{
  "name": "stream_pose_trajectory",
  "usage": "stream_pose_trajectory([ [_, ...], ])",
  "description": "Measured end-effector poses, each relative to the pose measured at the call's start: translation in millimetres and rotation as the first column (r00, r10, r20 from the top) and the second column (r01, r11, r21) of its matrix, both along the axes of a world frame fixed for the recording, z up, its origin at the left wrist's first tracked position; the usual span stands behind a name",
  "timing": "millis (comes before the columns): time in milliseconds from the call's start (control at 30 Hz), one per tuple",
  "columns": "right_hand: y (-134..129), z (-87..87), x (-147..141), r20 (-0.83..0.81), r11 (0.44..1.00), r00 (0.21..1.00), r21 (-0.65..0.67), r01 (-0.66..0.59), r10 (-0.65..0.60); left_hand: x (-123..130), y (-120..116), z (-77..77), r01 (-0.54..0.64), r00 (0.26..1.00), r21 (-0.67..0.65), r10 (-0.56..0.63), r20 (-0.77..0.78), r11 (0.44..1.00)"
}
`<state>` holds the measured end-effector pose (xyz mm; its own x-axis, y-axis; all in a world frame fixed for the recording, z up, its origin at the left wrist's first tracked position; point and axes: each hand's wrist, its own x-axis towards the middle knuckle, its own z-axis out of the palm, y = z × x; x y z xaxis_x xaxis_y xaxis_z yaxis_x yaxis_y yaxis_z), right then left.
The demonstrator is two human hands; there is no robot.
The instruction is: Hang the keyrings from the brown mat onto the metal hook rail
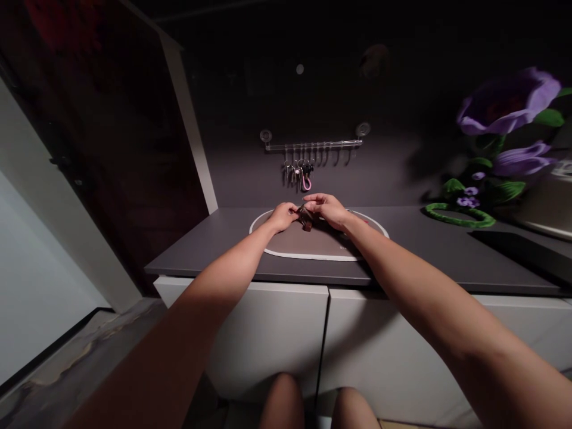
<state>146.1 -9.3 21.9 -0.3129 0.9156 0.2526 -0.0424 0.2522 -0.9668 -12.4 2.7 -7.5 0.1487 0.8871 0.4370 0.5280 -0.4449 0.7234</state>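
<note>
A dark wall panel (pixel 241 179) backs the work area. A dark door (pixel 111 119) stands at the left. The grey counter (pixel 201 244) runs along the wall, above white cabinet doors (pixel 268 333). Large purple flowers (pixel 509 113) with green leaves occupy the right end. An oval brown mat (pixel 286 244) with a white border lies on the counter, in front of the person.

A clear hook rail (pixel 313 145) is fixed to the wall above the mat; keys (pixel 295 171) hang from its left hooks (a pink loop (pixel 306 183) hangs among them).

Both forearms extend forward and converge over the mat. The right hand (pixel 329 210) is palm-down, fingers directed left; whether its fingertips grip cannot be told. The left hand (pixel 282 217) points right, thumb and finger pinching the edge of a small dark bundle (pixel 306 223). This bundle, reddish-brown at its lower end, is between the hands, over the mat.
</note>
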Motion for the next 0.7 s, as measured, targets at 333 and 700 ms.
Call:
stream_pose_trajectory([
  [333,0.4,10.6,3.3,-0.259,0.996,0.963,-0.061,0.061,-0.075,1.6,-5.6,11.2,0.007,0.993,0.117,-0.021,0.115,0.993],
  [700,8.4,10.0,7.4,-0.221,0.980,0.963,-0.159,0.120,-0.154,-2.5,-1.6,15.9,0.036,0.918,0.069,-0.061,0.392,0.997],
])
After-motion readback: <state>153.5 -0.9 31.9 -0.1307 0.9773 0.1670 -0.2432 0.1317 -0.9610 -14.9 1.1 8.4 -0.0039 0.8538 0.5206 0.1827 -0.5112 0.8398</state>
